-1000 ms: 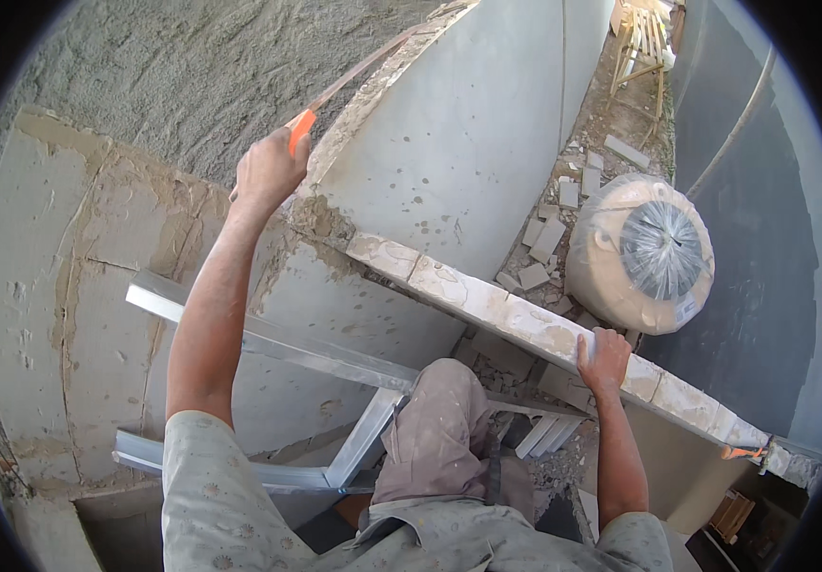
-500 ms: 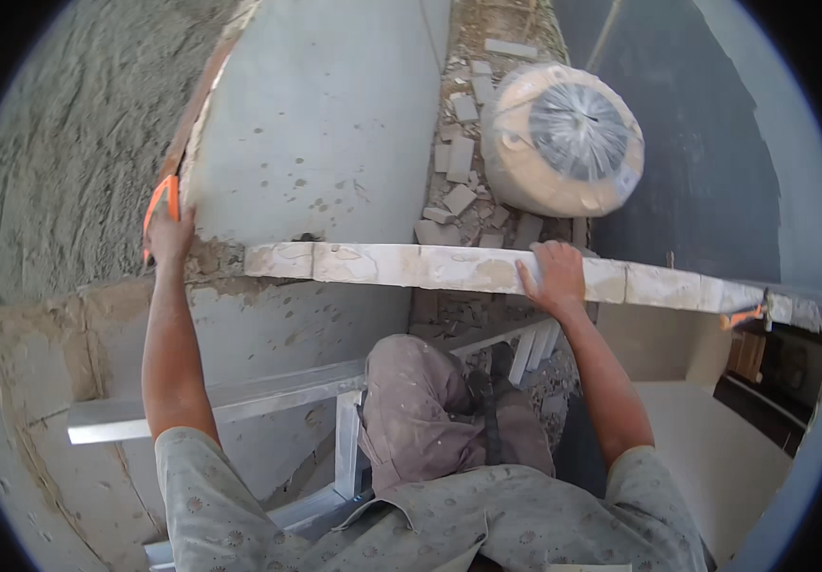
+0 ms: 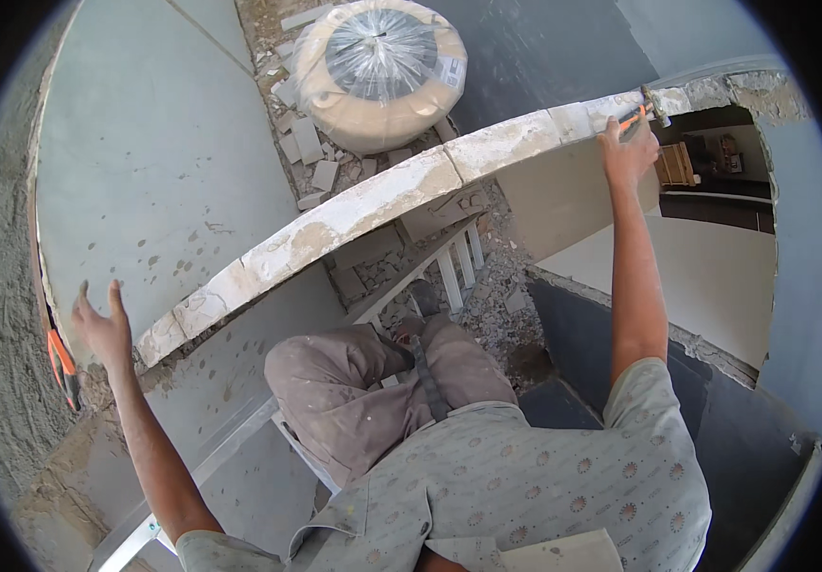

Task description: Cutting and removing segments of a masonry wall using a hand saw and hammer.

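My left hand (image 3: 104, 326) is raised over the left end of the narrow wall top (image 3: 354, 206), its fingers spread and nothing in them. Close beside it, an orange-and-black handled tool (image 3: 62, 362) rests at the edge of the rough grey plaster; its exact kind is unclear. Far to the right, my right hand (image 3: 630, 154) has its fingers closed on a small orange-handled tool (image 3: 632, 119) at the wall top. The hand partly hides this tool, so its kind does not show. A dark metal piece (image 3: 655, 105) sits just past the fingers.
Below me are a metal ladder (image 3: 230, 443) and a white slatted frame (image 3: 458, 262). Beyond the wall, a plastic-wrapped round object (image 3: 379, 76) stands among broken tile pieces (image 3: 306, 141). An opening (image 3: 716, 172) at right shows a wooden crate (image 3: 675, 166).
My left hand has come off the orange-and-black handled tool and opened. My right hand has slid rightward along the wall top to the small orange-handled tool. The view has turned right.
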`<state>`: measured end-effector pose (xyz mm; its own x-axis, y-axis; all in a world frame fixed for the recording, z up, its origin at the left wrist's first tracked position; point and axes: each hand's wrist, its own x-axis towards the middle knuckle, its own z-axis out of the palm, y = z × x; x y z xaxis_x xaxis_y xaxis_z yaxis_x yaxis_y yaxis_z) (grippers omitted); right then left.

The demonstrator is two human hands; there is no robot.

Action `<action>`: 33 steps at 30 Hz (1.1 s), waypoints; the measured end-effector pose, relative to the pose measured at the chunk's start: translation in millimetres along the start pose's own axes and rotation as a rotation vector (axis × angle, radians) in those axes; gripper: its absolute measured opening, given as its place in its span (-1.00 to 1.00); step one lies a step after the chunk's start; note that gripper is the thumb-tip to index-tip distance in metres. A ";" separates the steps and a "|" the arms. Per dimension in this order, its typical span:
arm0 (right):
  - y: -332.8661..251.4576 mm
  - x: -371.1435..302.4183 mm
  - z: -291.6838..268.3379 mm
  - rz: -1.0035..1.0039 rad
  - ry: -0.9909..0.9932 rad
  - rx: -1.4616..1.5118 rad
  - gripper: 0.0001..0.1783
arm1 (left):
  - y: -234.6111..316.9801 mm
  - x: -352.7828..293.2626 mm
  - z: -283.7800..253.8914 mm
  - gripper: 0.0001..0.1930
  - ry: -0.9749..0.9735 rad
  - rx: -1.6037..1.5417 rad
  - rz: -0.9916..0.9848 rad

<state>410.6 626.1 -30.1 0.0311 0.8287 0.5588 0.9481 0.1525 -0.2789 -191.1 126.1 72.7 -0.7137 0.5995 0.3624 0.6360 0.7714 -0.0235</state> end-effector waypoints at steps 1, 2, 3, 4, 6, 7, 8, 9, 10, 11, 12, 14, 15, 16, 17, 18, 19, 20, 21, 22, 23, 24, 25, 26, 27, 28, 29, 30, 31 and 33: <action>35.8 22.1 16.8 0.309 -0.108 -0.090 -0.03 | 44.9 -14.7 7.6 -0.31 -0.155 -0.173 0.092; 69.2 42.0 31.7 0.489 -0.230 -0.120 0.08 | 88.1 -31.6 17.2 -0.27 -0.305 -0.238 0.197; 96.1 55.4 49.1 0.608 -0.292 -0.044 0.16 | 128.8 -51.0 27.8 -0.20 -0.404 -0.203 0.300; 119.2 66.1 63.4 0.785 -0.440 0.258 0.00 | 163.1 -67.1 38.3 -0.10 -0.498 -0.262 0.377; 147.6 76.9 89.3 0.966 -0.635 0.583 -0.30 | 212.8 -92.4 58.3 -0.02 -0.650 -0.255 0.440; 154.5 80.6 100.1 0.940 -0.615 0.704 -0.44 | 227.2 -99.4 66.5 -0.02 -0.682 -0.215 0.418; 159.1 82.4 108.9 0.976 -0.671 0.839 -0.58 | 237.2 -105.0 73.9 0.00 -0.742 -0.105 0.366; 160.2 85.1 116.4 0.948 -0.620 0.827 -0.71 | 241.0 -106.8 79.5 0.02 -0.784 -0.058 0.329; 160.3 87.1 122.6 0.954 -0.595 0.788 -0.78 | 241.3 -107.3 83.4 0.02 -0.803 0.008 0.314; 159.3 90.8 127.3 1.058 -0.678 0.792 -0.79 | 238.4 -105.5 85.7 0.03 -0.796 -0.036 0.334; 158.0 94.3 131.5 1.038 -0.614 0.813 -0.80 | 235.0 -103.5 87.3 0.04 -0.830 -0.078 0.340; 156.0 101.8 134.7 1.051 -0.703 0.847 -0.81 | 228.3 -100.1 88.1 0.04 -0.810 -0.090 0.352; 155.5 104.6 133.1 1.099 -0.696 0.851 -0.80 | 226.8 -99.4 88.2 0.03 -0.818 -0.112 0.347; 155.1 105.4 129.4 1.032 -0.681 0.874 -0.80 | 226.5 -99.3 88.4 0.03 -0.838 -0.150 0.344; 154.8 103.7 122.7 1.058 -0.564 0.817 -0.80 | 227.7 -100.0 89.3 0.03 -0.853 -0.121 0.354; 155.0 98.6 112.6 1.040 -0.494 0.798 -0.80 | 229.1 -101.5 90.6 0.03 -0.821 -0.060 0.328; 154.7 90.3 99.7 0.974 -0.489 0.749 -0.79 | 230.8 -102.5 92.6 0.03 -0.818 -0.042 0.321; 154.8 78.9 81.9 0.830 -0.476 0.744 -0.78 | 231.1 -104.2 94.6 0.03 -0.812 0.005 0.326; 153.7 63.8 62.7 0.850 -0.473 0.943 -0.84 | 229.6 -104.2 96.7 0.02 -0.816 -0.065 0.337; 154.0 45.2 38.4 0.850 -0.514 1.007 -0.82 | 225.1 -104.7 98.2 0.00 -0.812 -0.110 0.324; 152.3 24.6 14.7 0.751 -0.455 1.116 -0.76 | 217.9 -103.6 99.5 0.00 -0.820 -0.135 0.333; 151.2 2.9 -11.7 0.695 -0.444 1.060 -0.75 | 207.8 -101.6 99.8 0.03 -0.845 -0.077 0.323; 148.8 -19.9 -37.6 0.631 -0.453 1.026 -0.74 | 193.7 -99.6 98.1 0.07 -0.871 -0.004 0.300; 145.7 -41.4 -62.9 0.622 -0.503 1.046 -0.68 | 175.9 -94.4 94.0 0.10 -0.885 0.076 0.269; 141.4 -61.9 -86.0 0.619 -0.581 1.098 -0.66 | 159.1 -91.1 91.7 0.14 -0.912 0.106 0.214; 136.2 -80.8 -105.8 0.607 -0.630 1.042 -0.64 | 139.6 -85.4 87.5 0.14 -0.907 0.155 0.165; 129.1 -100.2 -122.4 0.580 -0.653 0.997 -0.70 | 121.3 -80.7 84.5 0.14 -0.963 0.060 0.179; 121.4 -118.0 -135.5 0.596 -0.772 0.917 -0.77 | 103.4 -76.7 81.9 0.15 -1.049 -0.037 0.176; 112.1 -137.4 -145.3 0.601 -0.753 0.852 -0.82 | 87.1 -72.9 80.0 0.15 -1.000 -0.043 0.157; 92.9 -175.3 -157.5 0.637 -0.905 0.880 -0.87 | 57.1 -72.2 75.9 0.01 -1.037 -0.038 -0.027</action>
<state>543.0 410.2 -31.0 -0.1565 0.8846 -0.4392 0.3344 -0.3710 -0.8663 -125.6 143.0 -25.4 -0.6187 0.4852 -0.6179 0.6117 0.7910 0.0087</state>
